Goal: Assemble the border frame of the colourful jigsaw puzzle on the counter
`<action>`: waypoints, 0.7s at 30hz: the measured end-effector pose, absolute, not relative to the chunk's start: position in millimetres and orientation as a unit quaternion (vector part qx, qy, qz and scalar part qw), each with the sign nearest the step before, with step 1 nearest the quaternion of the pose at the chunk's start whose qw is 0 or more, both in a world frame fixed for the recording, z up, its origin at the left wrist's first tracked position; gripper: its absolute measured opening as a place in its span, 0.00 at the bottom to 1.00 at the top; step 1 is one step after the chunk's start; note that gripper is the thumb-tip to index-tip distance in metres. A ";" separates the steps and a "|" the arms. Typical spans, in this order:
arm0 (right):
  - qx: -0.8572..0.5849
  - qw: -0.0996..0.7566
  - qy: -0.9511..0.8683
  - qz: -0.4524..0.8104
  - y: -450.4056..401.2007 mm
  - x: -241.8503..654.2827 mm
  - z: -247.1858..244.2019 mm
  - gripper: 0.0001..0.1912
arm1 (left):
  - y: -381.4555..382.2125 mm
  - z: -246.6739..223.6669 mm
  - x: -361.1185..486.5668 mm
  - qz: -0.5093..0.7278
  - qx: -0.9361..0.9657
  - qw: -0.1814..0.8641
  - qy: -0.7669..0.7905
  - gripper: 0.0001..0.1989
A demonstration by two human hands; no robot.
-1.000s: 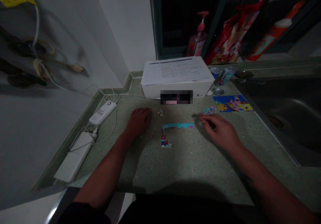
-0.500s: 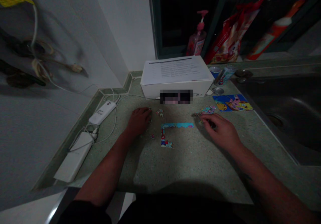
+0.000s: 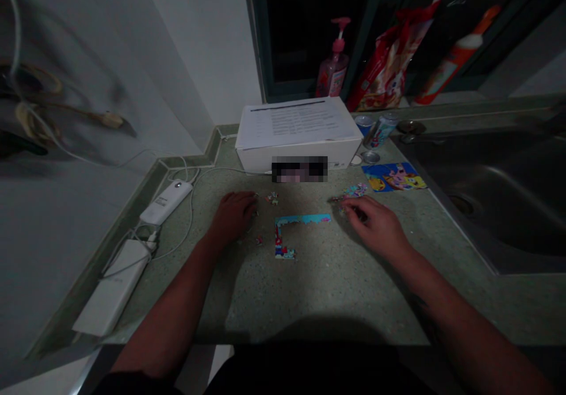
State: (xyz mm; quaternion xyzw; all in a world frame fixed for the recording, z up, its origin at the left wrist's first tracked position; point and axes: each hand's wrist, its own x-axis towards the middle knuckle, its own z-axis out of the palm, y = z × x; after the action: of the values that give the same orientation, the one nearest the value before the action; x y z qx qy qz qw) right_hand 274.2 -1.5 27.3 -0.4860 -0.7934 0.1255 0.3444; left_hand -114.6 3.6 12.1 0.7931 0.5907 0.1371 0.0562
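Head cam: left hand (image 3: 232, 217) and right hand (image 3: 371, 224) curl either side of a colourful cardboard jigsaw border (image 3: 303, 219), can't tell if either grip's closed.

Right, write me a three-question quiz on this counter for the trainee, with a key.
1. Which hand is nearest the loose jigsaw pieces beside the printed picture card?
2. True or false: the joined puzzle strip lies between the left hand and the right hand.
3. What colour is the pump bottle behind the white box?

Key: 1. right hand; 2. true; 3. pink.
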 end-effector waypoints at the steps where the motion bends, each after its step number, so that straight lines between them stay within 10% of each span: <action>1: -0.487 0.343 -0.793 0.125 -1.7 274.3 27.4 0.12 | 3.6 11.9 -114.8 0.139 0.794 0.058 0.589 0.18; 21: -0.485 0.336 -0.800 0.112 -1.2 277.6 24.4 0.12 | 0.4 16.1 -106.6 0.137 0.808 0.061 0.570 0.19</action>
State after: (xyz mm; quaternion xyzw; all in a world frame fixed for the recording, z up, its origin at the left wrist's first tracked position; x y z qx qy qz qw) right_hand 277.6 -1.2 24.4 -0.4846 -0.7998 0.1116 0.3361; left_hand -106.6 0.4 16.1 0.8082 0.5696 0.1365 0.0612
